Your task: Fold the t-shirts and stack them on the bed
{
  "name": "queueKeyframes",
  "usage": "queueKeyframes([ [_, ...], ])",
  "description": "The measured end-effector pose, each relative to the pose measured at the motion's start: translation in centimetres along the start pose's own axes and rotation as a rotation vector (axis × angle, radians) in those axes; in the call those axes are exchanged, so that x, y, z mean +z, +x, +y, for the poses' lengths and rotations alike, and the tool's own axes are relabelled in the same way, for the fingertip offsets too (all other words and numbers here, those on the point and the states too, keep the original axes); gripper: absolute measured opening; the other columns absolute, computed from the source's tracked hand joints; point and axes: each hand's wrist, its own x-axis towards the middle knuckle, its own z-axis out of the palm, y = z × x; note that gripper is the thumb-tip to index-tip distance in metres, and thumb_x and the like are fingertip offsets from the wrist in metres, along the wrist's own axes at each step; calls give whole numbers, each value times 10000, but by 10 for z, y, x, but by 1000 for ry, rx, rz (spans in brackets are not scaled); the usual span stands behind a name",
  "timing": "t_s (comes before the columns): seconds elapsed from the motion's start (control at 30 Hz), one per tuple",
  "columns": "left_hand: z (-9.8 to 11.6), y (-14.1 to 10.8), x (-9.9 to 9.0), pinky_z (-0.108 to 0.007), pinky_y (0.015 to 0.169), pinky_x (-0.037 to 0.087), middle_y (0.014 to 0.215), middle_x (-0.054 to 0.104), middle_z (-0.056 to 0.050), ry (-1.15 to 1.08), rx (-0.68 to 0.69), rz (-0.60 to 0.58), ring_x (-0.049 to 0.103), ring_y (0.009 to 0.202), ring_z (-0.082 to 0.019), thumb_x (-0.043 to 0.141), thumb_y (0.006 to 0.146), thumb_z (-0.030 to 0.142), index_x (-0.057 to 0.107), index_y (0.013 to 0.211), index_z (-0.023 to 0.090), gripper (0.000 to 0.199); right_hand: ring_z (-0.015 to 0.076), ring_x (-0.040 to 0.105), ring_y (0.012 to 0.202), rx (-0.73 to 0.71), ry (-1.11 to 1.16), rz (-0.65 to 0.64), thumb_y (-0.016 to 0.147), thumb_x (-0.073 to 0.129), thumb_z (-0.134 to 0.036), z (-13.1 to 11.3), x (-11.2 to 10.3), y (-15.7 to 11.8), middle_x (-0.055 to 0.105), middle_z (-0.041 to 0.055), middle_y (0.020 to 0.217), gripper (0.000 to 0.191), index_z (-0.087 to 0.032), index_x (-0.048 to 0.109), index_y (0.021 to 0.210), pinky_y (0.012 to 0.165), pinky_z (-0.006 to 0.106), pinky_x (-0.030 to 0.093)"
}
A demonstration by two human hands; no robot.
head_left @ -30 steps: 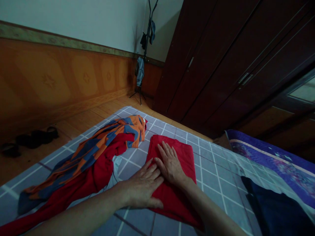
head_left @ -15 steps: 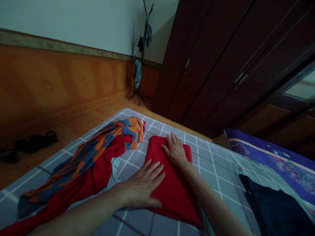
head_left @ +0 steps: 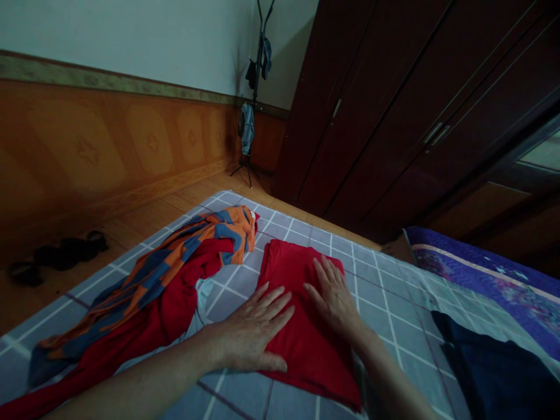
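A folded red garment (head_left: 301,350) lies flat on the grey checked bed sheet (head_left: 376,303) in front of me. My left hand (head_left: 254,329) rests open on its left edge, fingers spread. On the right part of the cloth lies my right hand (head_left: 335,297), also open, palm down with the fingers stretched out. Neither hand grips the fabric. To the left is a loose heap with an orange and blue checked garment (head_left: 175,256) on top of a red one (head_left: 153,321), and some pale cloth (head_left: 202,294) shows beneath.
Dark blue folded cloth (head_left: 499,367) lies at the right of the bed. Beyond it is purple patterned bedding (head_left: 472,256). A coat stand (head_left: 256,81) with hanging items stands in the corner beside the dark wardrobe (head_left: 371,105). Black items (head_left: 65,254) lie on the floor at left.
My right hand has slid toward me and to the right across the folded red garment. My left hand stays in place. The view has shifted slightly.
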Motion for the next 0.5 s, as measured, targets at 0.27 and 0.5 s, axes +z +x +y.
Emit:
queueKeyframes([
  [0.27, 1, -1, -1, -486, 1157, 62, 1542, 53, -115, 14, -1, 0, -23, 1421, -270, 536, 840, 574, 184, 1479, 162, 838, 322, 258, 1372, -14, -34, -54, 918, 367, -554, 0, -5, -36, 344, 191, 1461, 673, -73, 409, 1388, 1077, 535, 293],
  [0.5, 1, 1, 0, -478, 1157, 79, 1540, 62, -128, 19, -18, 10, 7, 1423, -272, 558, 837, 546, 192, 1476, 134, 843, 321, 105, 1411, -206, 65, -66, 875, 427, -604, -47, -9, -54, 223, 155, 1519, 779, -124, 259, 1465, 1079, 542, 294],
])
